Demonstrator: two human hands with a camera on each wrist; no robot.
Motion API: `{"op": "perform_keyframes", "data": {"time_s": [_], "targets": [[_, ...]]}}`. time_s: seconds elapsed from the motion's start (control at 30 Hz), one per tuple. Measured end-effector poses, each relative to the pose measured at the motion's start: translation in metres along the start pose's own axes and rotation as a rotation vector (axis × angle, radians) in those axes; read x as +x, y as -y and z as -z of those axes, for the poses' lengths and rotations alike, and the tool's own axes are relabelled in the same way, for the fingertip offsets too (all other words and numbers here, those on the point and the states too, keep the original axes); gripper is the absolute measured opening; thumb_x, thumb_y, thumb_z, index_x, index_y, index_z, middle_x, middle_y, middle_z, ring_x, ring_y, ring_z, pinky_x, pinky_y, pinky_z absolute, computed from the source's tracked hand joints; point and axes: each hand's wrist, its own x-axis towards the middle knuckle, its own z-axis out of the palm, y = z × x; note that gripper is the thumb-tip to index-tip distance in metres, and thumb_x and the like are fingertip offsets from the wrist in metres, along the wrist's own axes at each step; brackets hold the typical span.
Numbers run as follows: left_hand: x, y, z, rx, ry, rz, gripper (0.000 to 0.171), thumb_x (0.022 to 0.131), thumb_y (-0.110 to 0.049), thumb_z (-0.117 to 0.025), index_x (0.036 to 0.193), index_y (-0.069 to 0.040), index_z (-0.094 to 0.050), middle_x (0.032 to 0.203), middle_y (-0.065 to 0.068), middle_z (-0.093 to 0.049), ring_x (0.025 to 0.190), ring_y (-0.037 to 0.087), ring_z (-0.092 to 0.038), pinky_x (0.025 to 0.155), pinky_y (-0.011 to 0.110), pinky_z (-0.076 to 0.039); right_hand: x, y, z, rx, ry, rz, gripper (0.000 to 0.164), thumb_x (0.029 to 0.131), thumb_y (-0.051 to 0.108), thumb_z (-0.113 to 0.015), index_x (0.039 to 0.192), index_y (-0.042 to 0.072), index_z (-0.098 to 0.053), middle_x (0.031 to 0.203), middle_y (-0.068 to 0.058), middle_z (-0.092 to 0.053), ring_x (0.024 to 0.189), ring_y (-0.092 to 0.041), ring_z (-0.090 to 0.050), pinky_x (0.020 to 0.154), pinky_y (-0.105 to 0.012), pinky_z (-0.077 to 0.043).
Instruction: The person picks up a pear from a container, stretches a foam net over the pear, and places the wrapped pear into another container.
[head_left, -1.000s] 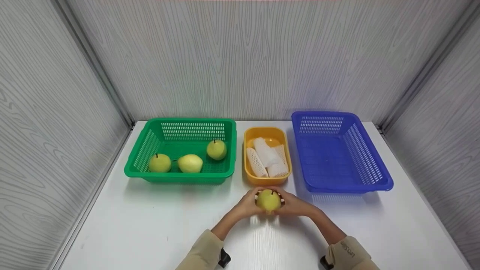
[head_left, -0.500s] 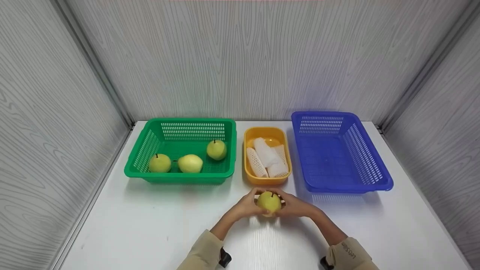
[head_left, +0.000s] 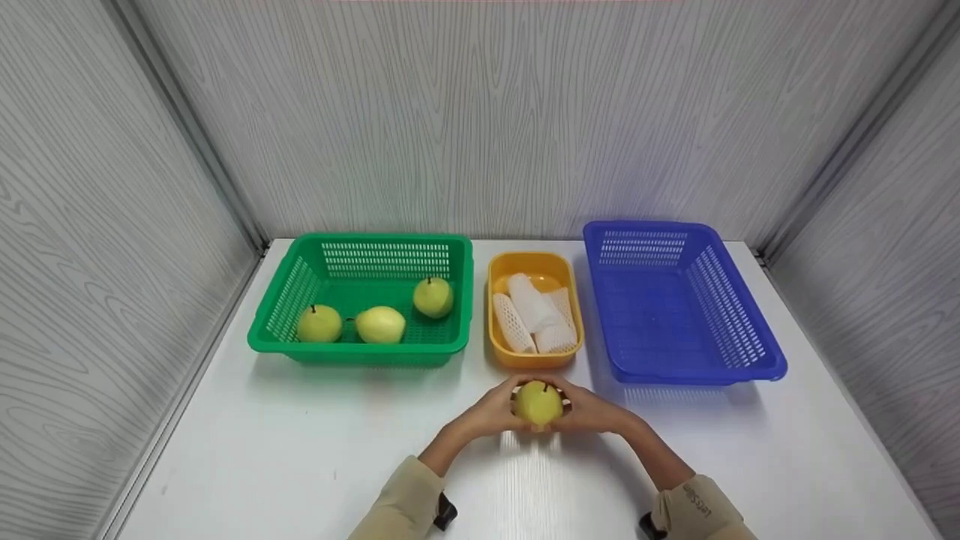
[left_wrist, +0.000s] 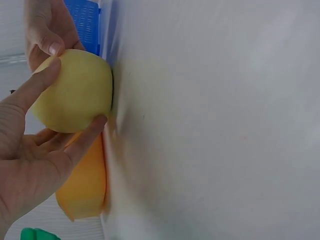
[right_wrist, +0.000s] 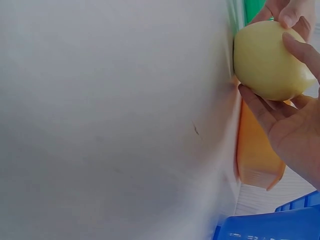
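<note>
Between both hands is a yellow-green pear (head_left: 538, 403) with its dark stem up, in front of the small orange container (head_left: 534, 361). My left hand (head_left: 493, 409) grips it from the left, thumb on the near side and fingers curving round behind. From the right, my right hand (head_left: 589, 411) holds it the same way. In the left wrist view the pear (left_wrist: 75, 92) sits at or just above the table; whether it touches cannot be told. The right wrist view shows the pear (right_wrist: 267, 60) with both thumbs against it.
A green basket (head_left: 360, 352) with three pears stands at the left. White foam net sleeves (head_left: 532, 304) lie in the orange container. A blue basket (head_left: 652, 315) stands at the right. Wood-grain panels (head_left: 480, 112) enclose the white table (head_left: 300, 450) at the back and sides.
Both hands stay round the pear in nearly the same place. The fingers and thumbs shift slightly on it. The baskets and their contents keep their places.
</note>
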Motion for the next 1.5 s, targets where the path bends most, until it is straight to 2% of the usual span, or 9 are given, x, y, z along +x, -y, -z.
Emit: {"op": "perform_keyframes", "data": {"time_s": [0.53,0.67,0.77,0.93,1.03,1.1,1.3,1.4,1.5], "targets": [[-0.003,-0.004,0.002,0.011,-0.009,0.04,0.073,0.074,-0.018,-0.078,0.134,-0.009,-0.038,0.13,0.006,-0.043,0.116,0.022,-0.043,0.092,0.036,-0.039,0.0,-0.008,0.0,0.01,-0.012,-0.009,0.075,0.077,0.002,-0.069,0.139,-0.002,-0.027,0.13,-0.021,-0.039,0.115,-0.033,-0.04,0.088,-0.047,-0.039],[-0.003,-0.005,0.002,-0.014,-0.039,0.111,0.067,0.082,-0.027,-0.071,0.134,-0.003,-0.037,0.132,0.014,-0.041,0.115,0.028,-0.045,0.091,0.039,-0.041,-0.002,-0.012,0.004,0.002,-0.024,-0.002,0.077,0.079,0.003,-0.068,0.14,-0.003,-0.022,0.133,-0.026,-0.034,0.12,-0.04,-0.036,0.093,-0.049,-0.036],[-0.001,0.001,0.003,-0.083,-0.105,0.187,0.059,0.087,-0.033,-0.063,0.131,0.0,-0.04,0.131,0.017,-0.042,0.113,0.03,-0.048,0.087,0.039,-0.044,-0.006,0.001,0.007,0.006,-0.032,0.012,0.079,0.081,0.001,-0.067,0.141,-0.006,-0.016,0.137,-0.033,-0.027,0.122,-0.047,-0.031,0.095,-0.056,-0.03],[0.005,0.001,0.008,-0.216,-0.314,0.265,0.052,0.09,-0.034,-0.059,0.122,0.004,-0.045,0.122,0.019,-0.048,0.098,0.031,-0.055,0.079,0.04,-0.048,-0.006,0.021,0.017,0.013,-0.091,0.019,0.073,0.082,-0.001,-0.066,0.139,-0.01,-0.021,0.136,-0.033,-0.028,0.119,-0.049,-0.034,0.094,-0.06,-0.029],[0.01,-0.001,0.012,-0.267,-0.425,0.292,0.055,0.09,-0.033,-0.06,0.124,0.007,-0.041,0.121,0.022,-0.047,0.097,0.034,-0.055,0.08,0.041,-0.048,0.002,0.017,0.023,-0.004,-0.189,0.048,0.058,0.085,0.001,-0.063,0.134,-0.01,-0.034,0.129,-0.031,-0.041,0.114,-0.045,-0.043,0.091,-0.056,-0.035],[0.015,-0.003,0.015,-0.309,-0.462,0.322,0.06,0.09,-0.031,-0.06,0.129,0.007,-0.035,0.127,0.024,-0.042,0.105,0.036,-0.051,0.084,0.043,-0.045,0.01,0.014,0.027,-0.024,-0.286,0.064,0.048,0.086,0.001,-0.061,0.129,-0.01,-0.042,0.122,-0.029,-0.049,0.109,-0.042,-0.049,0.089,-0.052,-0.04],[0.034,-0.004,0.022,-0.418,-0.507,0.395,0.067,0.092,-0.022,-0.056,0.141,0.005,-0.02,0.144,0.025,-0.022,0.128,0.036,-0.03,0.097,0.044,-0.035,0.038,0.015,0.027,-0.227,-0.623,0.034,0.03,0.084,0.004,-0.065,0.112,-0.006,-0.057,0.108,-0.021,-0.059,0.098,-0.035,-0.057,0.08,-0.041,-0.048],[0.041,-0.004,0.023,-0.447,-0.539,0.379,0.065,0.092,-0.015,-0.055,0.142,0.005,-0.018,0.145,0.024,-0.021,0.13,0.033,-0.026,0.1,0.04,-0.031,0.05,0.014,0.023,-0.479,-0.695,-0.021,0.033,0.082,0.005,-0.068,0.111,-0.004,-0.057,0.108,-0.02,-0.058,0.1,-0.037,-0.055,0.081,-0.045,-0.046],[0.047,-0.003,0.023,-0.436,-0.57,0.345,0.065,0.09,-0.008,-0.056,0.141,0.006,-0.019,0.145,0.024,-0.022,0.13,0.032,-0.026,0.101,0.039,-0.03,0.061,0.01,0.02,-0.707,-0.696,-0.139,0.04,0.082,0.012,-0.068,0.117,-0.003,-0.053,0.113,-0.021,-0.054,0.102,-0.039,-0.052,0.084,-0.049,-0.043]]}}
